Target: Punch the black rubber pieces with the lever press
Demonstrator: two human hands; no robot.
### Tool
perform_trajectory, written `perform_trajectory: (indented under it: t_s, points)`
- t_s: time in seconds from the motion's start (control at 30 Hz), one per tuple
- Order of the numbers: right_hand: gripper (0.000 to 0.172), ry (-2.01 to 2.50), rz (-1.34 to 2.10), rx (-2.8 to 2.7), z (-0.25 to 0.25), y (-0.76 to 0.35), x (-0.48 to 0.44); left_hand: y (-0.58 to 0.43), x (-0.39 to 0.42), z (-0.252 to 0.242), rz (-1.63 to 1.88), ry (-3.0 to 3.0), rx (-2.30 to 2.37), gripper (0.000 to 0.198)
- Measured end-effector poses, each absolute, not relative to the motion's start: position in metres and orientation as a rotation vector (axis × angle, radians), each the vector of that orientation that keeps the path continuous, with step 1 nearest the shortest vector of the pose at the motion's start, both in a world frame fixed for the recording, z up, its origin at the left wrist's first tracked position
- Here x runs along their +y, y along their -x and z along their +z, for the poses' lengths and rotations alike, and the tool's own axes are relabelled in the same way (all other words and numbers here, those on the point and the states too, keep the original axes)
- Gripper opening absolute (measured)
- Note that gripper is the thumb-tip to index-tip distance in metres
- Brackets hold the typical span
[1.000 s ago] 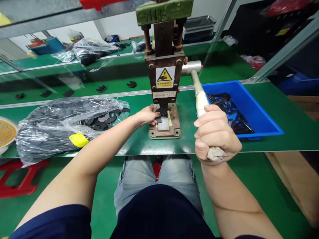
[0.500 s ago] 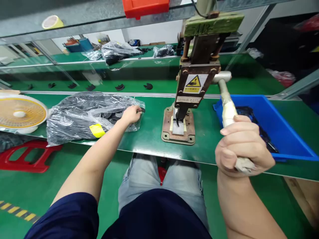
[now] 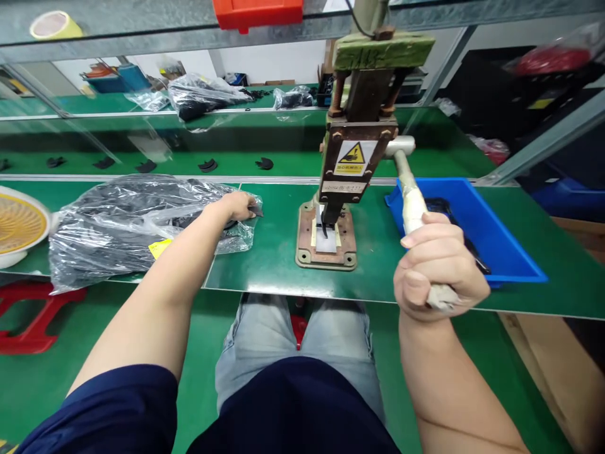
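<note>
My left hand is at the right-hand mouth of a clear plastic bag of black parts. Its fingers pinch a small flat black piece. Wrapped in pale tape, the lever of a hand press is gripped by my right hand. The press ram comes down close over its base plate. A thin curved black part shows at the foot of the ram, over a light plate; whether the ram touches it I cannot tell.
A blue bin with dark parts stands right of the press. Several black curved pieces, one of them a notched piece, lie in a row behind. An orange-and-white fan is far left, above a red stool.
The whole view has swung to the right. My left hand stays at the bag's mouth, and the pinched black piece shows at a different angle. My right hand keeps its grip on the lever.
</note>
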State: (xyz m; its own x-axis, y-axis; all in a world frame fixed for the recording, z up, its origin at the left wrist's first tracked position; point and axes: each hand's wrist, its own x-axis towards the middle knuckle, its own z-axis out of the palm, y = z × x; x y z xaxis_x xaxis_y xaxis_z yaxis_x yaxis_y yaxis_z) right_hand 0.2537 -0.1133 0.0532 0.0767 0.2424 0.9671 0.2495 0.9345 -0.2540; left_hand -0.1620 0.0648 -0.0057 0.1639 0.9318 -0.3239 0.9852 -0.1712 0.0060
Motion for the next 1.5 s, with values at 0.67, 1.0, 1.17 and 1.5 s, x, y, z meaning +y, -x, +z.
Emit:
perform_trajectory:
  t_s: [0.67, 1.0, 1.17, 1.5]
  points:
    - [0.028, 0.419, 0.002, -1.559, 0.053, -0.257, -0.117, 0.008, -0.024, -0.013, 0.749, -1.261, 1.277, 0.034]
    - [0.036, 0.429, 0.035, -1.513, 0.051, -0.253, -0.119, 0.001, -0.008, -0.012, 0.683, -1.344, 1.271, 0.038]
    - [0.036, 0.445, 0.018, -1.527, 0.052, -0.255, -0.12, 0.003, -0.004, -0.005, 0.661, -1.312, 1.204, 0.04]
    - [0.045, 0.486, -0.017, -1.466, 0.05, -0.251, -0.116, 0.012, 0.007, -0.011, 0.617, -1.33, 1.105, 0.036]
